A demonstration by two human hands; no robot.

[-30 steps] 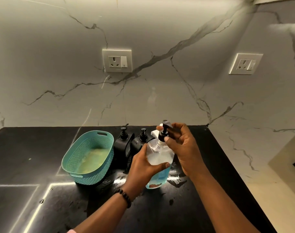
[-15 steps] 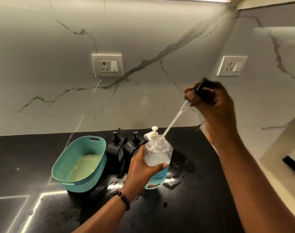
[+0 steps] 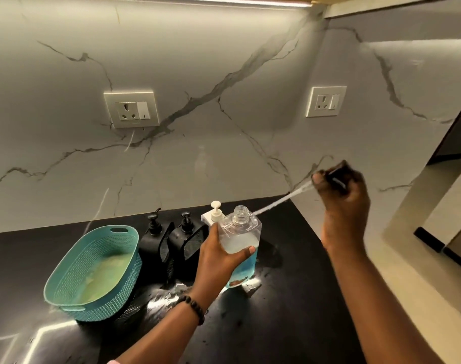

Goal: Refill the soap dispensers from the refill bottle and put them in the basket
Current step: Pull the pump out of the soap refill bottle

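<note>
Clear bottle (image 3: 239, 237): upright on desk (image 3: 289, 324), part-full, slippery, rigid | left hand (image 3: 218, 254) grip wrapped mid-body, best hold | right hand (image 3: 342, 195) grip pinched pump (image 3: 334, 177), tube dripping risk

We see a teal basket (image 3: 92, 271) with a perforated weave pattern on a glossy black counter (image 3: 276, 324), beside two black dispensers (image 3: 155, 245). The clear bottle (image 3: 241, 245) holds blue liquid, and a white pump bottle (image 3: 213, 214) stands behind it. The wall (image 3: 224, 74) is pale marble with grey veins.
</note>
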